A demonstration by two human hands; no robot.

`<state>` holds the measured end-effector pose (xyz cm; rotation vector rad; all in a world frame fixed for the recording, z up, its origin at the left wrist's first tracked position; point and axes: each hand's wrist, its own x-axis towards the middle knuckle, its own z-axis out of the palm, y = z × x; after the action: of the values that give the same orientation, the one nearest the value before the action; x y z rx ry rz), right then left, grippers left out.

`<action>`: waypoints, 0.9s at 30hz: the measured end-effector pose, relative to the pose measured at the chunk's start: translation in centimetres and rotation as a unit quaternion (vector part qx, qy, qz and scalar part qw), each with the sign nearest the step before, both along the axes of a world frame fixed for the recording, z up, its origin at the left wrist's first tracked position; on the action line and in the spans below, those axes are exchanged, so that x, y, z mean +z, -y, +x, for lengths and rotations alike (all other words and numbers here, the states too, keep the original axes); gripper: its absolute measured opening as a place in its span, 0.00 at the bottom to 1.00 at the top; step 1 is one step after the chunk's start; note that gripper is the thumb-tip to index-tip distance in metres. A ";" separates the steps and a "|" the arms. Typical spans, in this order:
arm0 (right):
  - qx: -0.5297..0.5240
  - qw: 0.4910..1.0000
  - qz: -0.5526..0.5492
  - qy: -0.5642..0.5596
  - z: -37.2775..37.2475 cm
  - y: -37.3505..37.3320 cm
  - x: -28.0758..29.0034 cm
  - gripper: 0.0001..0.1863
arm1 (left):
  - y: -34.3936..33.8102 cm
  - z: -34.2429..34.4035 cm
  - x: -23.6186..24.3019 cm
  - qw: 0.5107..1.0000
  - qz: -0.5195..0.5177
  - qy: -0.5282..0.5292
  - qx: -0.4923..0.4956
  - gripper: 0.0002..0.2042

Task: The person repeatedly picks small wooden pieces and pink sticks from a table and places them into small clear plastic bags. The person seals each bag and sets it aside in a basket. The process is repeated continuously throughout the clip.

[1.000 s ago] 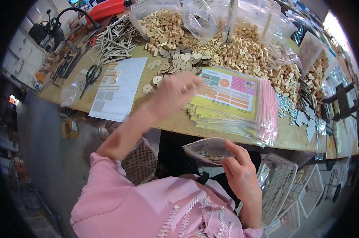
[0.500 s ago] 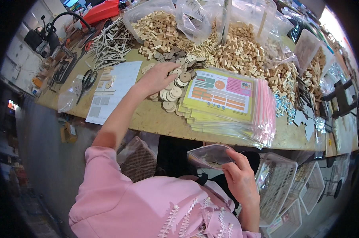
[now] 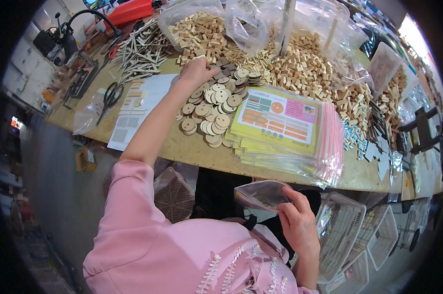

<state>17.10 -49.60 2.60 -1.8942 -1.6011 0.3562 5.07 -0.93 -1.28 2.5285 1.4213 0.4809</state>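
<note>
1. The left hand (image 3: 197, 72) has shifted: half a second ago it was over the round wooden discs (image 3: 213, 105); now it is farther back on the tabletop (image 3: 172, 149), where the dark square pieces (image 3: 225, 63) meet the wooden blocks (image 3: 199, 36).
2. Its fingers are bent downward at that meeting place. I cannot tell whether they have gripped anything, since the back of the hand hides the fingertips.
3. With the hand moved away, the discs lie uncovered in a loose, overlapping spread, just beside the stack of yellow-carded packets (image 3: 273, 115).
4. The right hand (image 3: 300, 223) has changed little: thumb and forefinger pinch the rim of the clear bag (image 3: 260, 192), which is over the lap, in front of the tabletop's near edge.
5. The bag's mouth gapes; its contents are too indistinct to count.
6. My judgement: the reach has passed from one kind of piece to another, and the bag is not yet ready for closing.
</note>
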 end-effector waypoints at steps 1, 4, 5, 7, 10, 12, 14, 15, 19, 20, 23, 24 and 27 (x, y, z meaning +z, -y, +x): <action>-0.003 1.000 -0.003 0.001 0.0 0.1 0.0 0.09 | 0.0 0.1 -0.3 1.000 0.018 0.003 -0.005 0.21; -0.007 1.000 0.000 0.005 0.2 0.4 -0.2 0.09 | -0.2 0.2 -0.7 1.000 0.005 0.016 -0.023 0.19; -0.007 1.000 0.004 0.007 0.2 0.4 -0.3 0.09 | -0.4 0.0 -0.8 0.999 -0.018 0.034 -0.032 0.19; -0.009 1.000 0.003 0.006 0.2 0.6 -0.3 0.09 | -1.6 -0.4 -1.8 0.995 -0.041 0.085 -0.043 0.17; -0.010 1.000 0.006 0.004 0.2 0.6 -0.4 0.09 | -1.8 -1.2 -2.5 0.972 -0.088 0.205 -0.071 0.12; -0.011 1.000 0.006 0.003 0.3 0.6 -0.4 0.09 | -1.1 -1.9 -2.2 0.954 -0.143 0.245 -0.100 0.10; -0.009 1.000 0.004 0.003 0.3 0.6 -0.4 0.09 | -0.6 -2.8 -2.0 0.922 -0.209 0.305 -0.117 0.09; -0.009 1.000 0.003 0.002 0.3 0.6 -0.5 0.09 | -0.6 -3.1 -2.4 0.897 -0.248 0.344 -0.122 0.09; -0.010 1.000 0.004 -0.006 0.4 0.6 -0.7 0.08 | 2.1 -3.9 -0.1 0.833 -0.355 0.412 -0.104 0.08; -0.010 1.000 0.005 -0.008 0.4 0.6 -0.7 0.08 | 2.5 -4.1 0.3 0.823 -0.365 0.421 -0.108 0.08; -0.004 1.000 0.003 -0.010 0.4 0.6 -0.4 0.08 | 4.4 -4.7 0.8 0.817 -0.310 0.469 -0.128 0.10; -0.003 1.000 0.004 -0.008 0.4 0.6 -0.2 0.08 | 5.1 -4.9 0.9 0.816 -0.285 0.485 -0.136 0.11; -0.003 1.000 0.011 -0.003 0.3 0.6 0.0 0.09 | 7.5 -5.2 1.5 0.796 -0.251 0.499 -0.233 0.12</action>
<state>17.38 -50.24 2.60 -1.8788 -1.5897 0.3391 -0.15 -8.42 0.18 1.6098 0.4092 0.9670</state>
